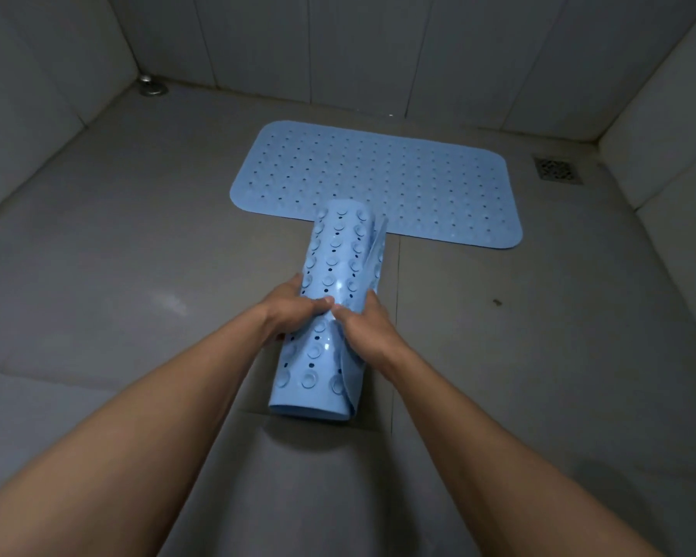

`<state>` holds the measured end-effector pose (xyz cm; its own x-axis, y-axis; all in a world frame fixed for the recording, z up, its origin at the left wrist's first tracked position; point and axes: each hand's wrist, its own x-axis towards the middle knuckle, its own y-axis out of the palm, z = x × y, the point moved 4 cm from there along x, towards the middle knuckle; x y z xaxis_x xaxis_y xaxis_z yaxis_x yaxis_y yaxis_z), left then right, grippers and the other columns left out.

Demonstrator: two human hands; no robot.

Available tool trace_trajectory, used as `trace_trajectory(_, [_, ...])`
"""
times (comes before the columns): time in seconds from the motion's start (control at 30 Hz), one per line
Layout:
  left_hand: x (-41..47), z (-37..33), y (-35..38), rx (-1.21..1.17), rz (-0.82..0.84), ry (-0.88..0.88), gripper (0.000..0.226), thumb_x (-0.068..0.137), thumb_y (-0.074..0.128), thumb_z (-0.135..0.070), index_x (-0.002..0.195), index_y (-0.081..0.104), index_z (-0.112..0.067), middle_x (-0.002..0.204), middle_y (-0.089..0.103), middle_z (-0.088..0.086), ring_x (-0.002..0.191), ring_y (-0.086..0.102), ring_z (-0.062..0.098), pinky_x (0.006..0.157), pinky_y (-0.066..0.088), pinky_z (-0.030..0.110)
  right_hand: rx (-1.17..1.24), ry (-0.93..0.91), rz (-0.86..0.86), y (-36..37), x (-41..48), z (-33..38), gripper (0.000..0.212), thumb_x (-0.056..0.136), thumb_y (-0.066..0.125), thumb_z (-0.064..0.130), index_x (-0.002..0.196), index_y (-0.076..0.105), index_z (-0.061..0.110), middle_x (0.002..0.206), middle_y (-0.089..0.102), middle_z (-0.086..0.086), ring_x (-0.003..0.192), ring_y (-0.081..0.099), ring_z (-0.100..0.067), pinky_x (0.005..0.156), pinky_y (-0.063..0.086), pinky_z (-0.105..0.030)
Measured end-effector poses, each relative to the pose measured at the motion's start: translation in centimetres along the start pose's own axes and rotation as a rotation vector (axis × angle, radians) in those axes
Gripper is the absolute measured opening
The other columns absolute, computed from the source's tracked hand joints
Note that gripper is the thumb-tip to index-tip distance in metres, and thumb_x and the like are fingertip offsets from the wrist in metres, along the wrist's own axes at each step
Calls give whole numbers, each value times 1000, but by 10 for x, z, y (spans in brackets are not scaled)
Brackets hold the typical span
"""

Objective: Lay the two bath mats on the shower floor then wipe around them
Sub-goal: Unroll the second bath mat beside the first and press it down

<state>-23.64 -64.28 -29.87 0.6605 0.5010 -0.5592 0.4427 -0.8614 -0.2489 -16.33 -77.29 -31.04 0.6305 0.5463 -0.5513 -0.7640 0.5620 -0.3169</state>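
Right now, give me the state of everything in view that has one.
Flat light-blue perforated rubber bath mat: unrolled, lying flat on the floor near the back wall.
Rolled light-blue rubber bath mat: rolled up, suction cups outward, held in both hands.
Left hand: grips the roll's left side.
Right hand: grips the roll's right side.
Square metal floor drain grate: uncovered, right of the flat mat.

One blue perforated mat (pixel 378 182) flat on the floor, second mat (pixel 330 311) rolled, suction cups outward.
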Motion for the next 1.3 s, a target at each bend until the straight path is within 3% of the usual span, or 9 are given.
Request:
trace_trajectory(0.17, [-1, 4, -17, 134, -187, 91, 66, 82, 64, -15, 144, 46, -27, 131, 63, 2, 108, 63, 24, 90, 48, 27, -171, -49, -36, 3, -6, 4, 81, 99, 46, 33, 158, -9, 26, 166, 7, -9, 148, 24, -30, 120, 23, -43])
trace_trajectory(0.27, [-2, 2, -31, 326, -294, 146, 68, 88, 49, -8, 151, 39, -34, 149, 50, 3, 133, 50, 27, 106, 39, 29, -271, -72, -50, 3, -7, 1, 80, 101, 44, 17, 157, -12, 28, 165, -5, -12, 146, 26, -32, 115, 27, -38])
trace_trajectory(0.37, [-1, 11, -34, 377, -292, 133, 65, 96, 54, -45, 155, 31, -30, 156, 40, 4, 141, 40, 28, 113, 33, 35, -377, -92, -116, 6, -7, -3, 90, 92, 48, 10, 157, -12, 29, 163, 2, -15, 140, 34, -38, 112, 36, -45])
trace_trajectory(0.5, [-1, 24, -34, 442, -282, 141, 107, 77, 75, -55, 159, 14, -24, 154, 41, 7, 137, 44, 30, 111, 39, 40, -665, -80, -198, 6, -7, -5, 95, 86, 60, 12, 157, -2, 27, 162, -9, -20, 148, 11, -44, 115, 24, -60])
trace_trajectory(0.6, [-1, 25, -35, 447, -293, 185, 105, 80, 77, -46, 159, 13, -23, 153, 41, 9, 137, 43, 30, 112, 38, 42, -999, -59, -203, 7, -4, -3, 85, 88, 62, 23, 157, 12, 26, 159, -27, -22, 146, -20, -48, 112, -2, -73])
trace_trajectory(0.73, [-2, 26, -35, 418, -297, 242, 97, 82, 76, -39, 158, 15, -32, 152, 43, 9, 137, 44, 30, 112, 37, 41, -1330, -90, -242, 17, 4, -2, 71, 98, 46, 41, 158, 10, 27, 159, -28, -23, 140, -32, -50, 97, -19, -80])
trace_trajectory(0.93, [3, 33, -39, 420, -296, 231, 91, 85, 71, -37, 158, 16, -34, 155, 37, 8, 140, 40, 29, 113, 34, 38, -907, 3, 128, 30, 26, -29, 69, 100, 32, 58, 155, -6, 44, 162, -27, -6, 149, -22, -33, 112, -4, -72])
trace_trajectory(1.17, [2, 27, -39, 635, -356, 102, 65, 92, 33, -42, 155, 17, -45, 164, 11, 8, 144, 23, 41, 116, 26, 55, -856, 5, 107, 26, 27, -43, 70, 100, 34, 55, 155, -8, 44, 160, -31, -3, 148, -27, -29, 114, -9, -65])
trace_trajectory(1.3, [2, 29, -38, 757, -355, 97, 106, 77, 57, -78, 158, 5, -34, 164, 8, 8, 144, 23, 39, 113, 31, 55, -876, 13, 76, 12, 26, -54, 70, 100, 32, 57, 155, -10, 44, 160, -32, -2, 148, -27, -29, 114, -11, -64])
